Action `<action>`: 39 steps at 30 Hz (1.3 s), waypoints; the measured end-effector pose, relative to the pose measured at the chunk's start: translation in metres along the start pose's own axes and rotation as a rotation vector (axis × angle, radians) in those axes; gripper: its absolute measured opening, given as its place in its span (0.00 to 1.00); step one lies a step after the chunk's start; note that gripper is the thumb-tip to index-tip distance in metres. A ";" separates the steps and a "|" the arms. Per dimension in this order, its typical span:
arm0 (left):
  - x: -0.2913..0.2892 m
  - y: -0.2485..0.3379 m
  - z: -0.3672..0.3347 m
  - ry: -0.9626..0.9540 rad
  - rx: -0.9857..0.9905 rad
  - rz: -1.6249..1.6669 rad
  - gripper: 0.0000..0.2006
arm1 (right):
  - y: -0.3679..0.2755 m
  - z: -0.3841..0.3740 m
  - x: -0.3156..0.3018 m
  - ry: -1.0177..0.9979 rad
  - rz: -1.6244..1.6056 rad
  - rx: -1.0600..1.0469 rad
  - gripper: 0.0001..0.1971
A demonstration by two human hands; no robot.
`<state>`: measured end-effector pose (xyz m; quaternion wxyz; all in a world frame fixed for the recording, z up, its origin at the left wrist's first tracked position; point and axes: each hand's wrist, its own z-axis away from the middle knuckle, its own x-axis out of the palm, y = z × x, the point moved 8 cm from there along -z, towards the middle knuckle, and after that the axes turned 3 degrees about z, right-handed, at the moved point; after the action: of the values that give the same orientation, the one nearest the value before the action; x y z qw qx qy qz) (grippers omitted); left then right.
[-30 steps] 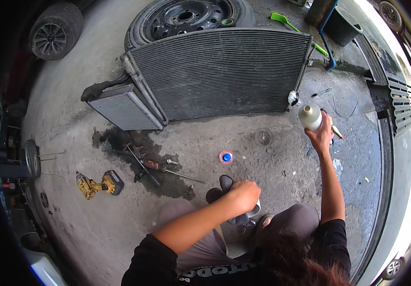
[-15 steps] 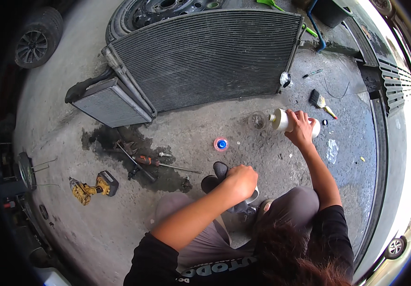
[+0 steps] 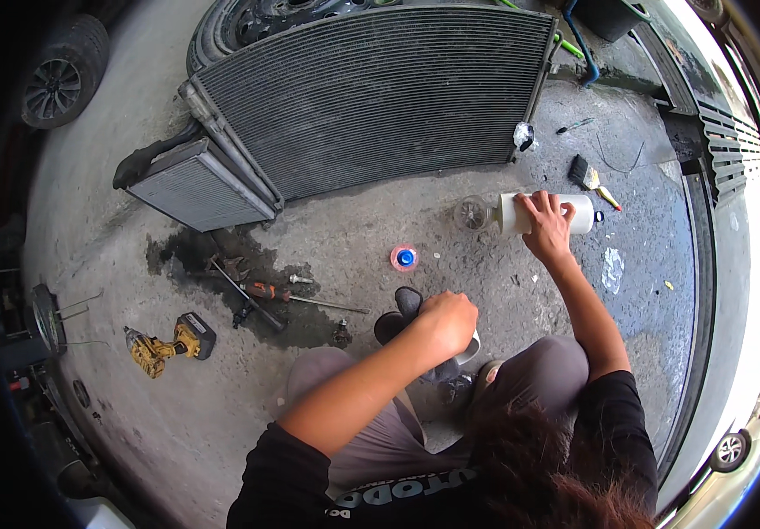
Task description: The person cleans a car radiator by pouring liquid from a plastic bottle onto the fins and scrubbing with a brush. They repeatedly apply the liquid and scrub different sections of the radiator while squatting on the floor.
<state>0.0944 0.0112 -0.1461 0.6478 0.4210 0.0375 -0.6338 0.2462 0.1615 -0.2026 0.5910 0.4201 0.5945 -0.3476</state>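
Note:
My right hand (image 3: 549,227) grips a white bottle (image 3: 579,214), which lies tilted almost level. Its neck points left, at the rim of a clear round container (image 3: 472,213) on the concrete. Whether liquid is running out is too small to see. Closer to me, my left hand (image 3: 447,322) is closed in a fist above my foot. A pale rounded edge (image 3: 471,346) shows beneath that fist, but what the fingers hold is hidden. A small bottle with a blue cap and pinkish contents (image 3: 404,257) stands ahead of the left hand.
A large finned radiator (image 3: 380,97) leans across the far side, with a smaller core (image 3: 201,188) at its left. A yellow-black cordless drill (image 3: 171,344) and a screwdriver (image 3: 266,291) lie left, near a dark wet patch. A paintbrush (image 3: 593,179) and crumpled plastic (image 3: 613,271) lie right.
The white bottle has tipped further and shifted slightly left, its neck now at the clear container. My right hand moved with it. My left hand stays closed in about the same place.

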 end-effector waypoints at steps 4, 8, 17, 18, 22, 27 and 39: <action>-0.003 -0.001 0.001 -0.017 -0.009 0.007 0.16 | 0.001 0.001 0.002 0.022 0.023 0.002 0.35; -0.003 -0.003 -0.002 -0.022 -0.012 0.007 0.15 | -0.001 0.000 0.001 0.068 0.062 -0.015 0.34; -0.002 -0.001 -0.009 0.000 0.016 0.000 0.14 | -0.017 -0.002 -0.006 0.131 0.203 -0.110 0.25; -0.001 0.000 -0.010 -0.003 0.019 -0.003 0.14 | -0.017 -0.001 -0.006 0.143 0.219 -0.120 0.25; -0.003 0.002 -0.011 -0.020 0.019 -0.013 0.13 | -0.021 -0.001 -0.005 0.180 0.256 -0.146 0.24; -0.004 0.001 -0.014 0.006 0.027 -0.006 0.13 | -0.023 -0.001 -0.006 0.191 0.256 -0.151 0.22; -0.004 0.001 -0.014 -0.001 0.024 0.001 0.14 | -0.027 -0.004 -0.012 0.196 0.220 -0.132 0.18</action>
<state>0.1009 0.0227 -0.1519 0.6432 0.4285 0.0294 -0.6339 0.2194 0.1531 -0.1931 0.5909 0.4750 0.6212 -0.1985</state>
